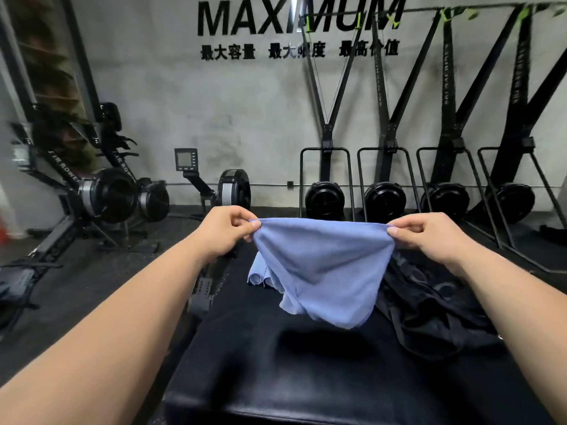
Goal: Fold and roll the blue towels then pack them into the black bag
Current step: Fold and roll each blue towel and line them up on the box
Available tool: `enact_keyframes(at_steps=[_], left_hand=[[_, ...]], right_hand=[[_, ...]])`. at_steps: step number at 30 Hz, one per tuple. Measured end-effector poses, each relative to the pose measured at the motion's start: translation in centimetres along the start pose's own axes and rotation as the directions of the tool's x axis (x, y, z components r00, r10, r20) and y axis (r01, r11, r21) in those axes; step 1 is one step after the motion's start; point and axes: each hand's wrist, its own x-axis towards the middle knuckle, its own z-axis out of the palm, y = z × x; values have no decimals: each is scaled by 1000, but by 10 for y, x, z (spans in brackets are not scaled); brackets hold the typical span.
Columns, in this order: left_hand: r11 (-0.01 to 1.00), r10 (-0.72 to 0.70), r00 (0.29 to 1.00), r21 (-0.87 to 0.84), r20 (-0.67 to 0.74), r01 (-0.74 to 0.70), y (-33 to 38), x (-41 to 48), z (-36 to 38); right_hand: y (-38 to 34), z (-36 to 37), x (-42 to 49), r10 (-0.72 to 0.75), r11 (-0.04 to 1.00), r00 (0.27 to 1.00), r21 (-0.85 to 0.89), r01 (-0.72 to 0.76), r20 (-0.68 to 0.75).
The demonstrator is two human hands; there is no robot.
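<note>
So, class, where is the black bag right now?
In the head view, the black bag lies crumpled on the right side of the black bench, below the right hand and just right of the blue towel it pinches.

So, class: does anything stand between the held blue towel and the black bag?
Nothing visible does. The blue cloth towel hangs left of the black fabric bag; the rolled blue towels lie further left.

Rolled towels [255,273] mostly hidden behind held towel [325,265].
</note>
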Motion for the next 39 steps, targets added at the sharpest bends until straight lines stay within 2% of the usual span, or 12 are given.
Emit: enact_keyframes(at_steps=[3, 6, 8, 9, 11, 20, 22, 24, 27, 33, 36, 39], left_hand=[[997, 59, 994, 54, -93, -54, 16, 2, -14], [963, 106, 994, 248, 12, -106, 24, 1, -15], [968, 114, 992, 231, -62, -97, 24, 1, -16], [972, 107, 990, 219, -88, -86, 26, 1, -16], [978, 87, 992, 200, -92, -67, 29, -1, -16], [993, 36, 984, 117, -176, -16, 34, -14, -10], [995, 58, 980, 90, -188, -41, 35, -15, -9], [987, 94, 973, 149, -211, -63, 36, -18, -8], [990, 73, 983, 134, -171, -50, 35, -22, -7], [999, 52, 991, 2, -125, -52, 34, -26, -6], [997, 48, 991, -59, -127, -56, 34, -27, -6], [998, 55, 998, -3, -35, -55, 31, -29, -7]], right_hand=[[-17, -6, -1, -86, 995, 988, -58, 79, -130], [-23, -2, -1, -58, 985, 997, -163, 48, -58], [-23, -2, 1, -99, 984, 966, -170, 59, -238], [-23, -2, 0, -95, 982, 958, -184, 45, -272], [-24, 1, -1, -68, 979, 974, -203, 24, -216], [-28, -1, -5, -61, 975, 969, -222, 7, -237], [-29, -3, -8, -76, 978, 956, -209, 16, -285], [-26, -3, -9, -68, 975, 968, -221, 14, -241], [-23, -6, -11, -78, 974, 957, -228, 13, -281], [-16, -9, -16, -26, 968, 982, -250, -22, -186], [-15, -10, -17, -44, 973, 974, -231, -10, -224], [-15, -7, -20, 7, 965, 990, -259, -44, -141]])
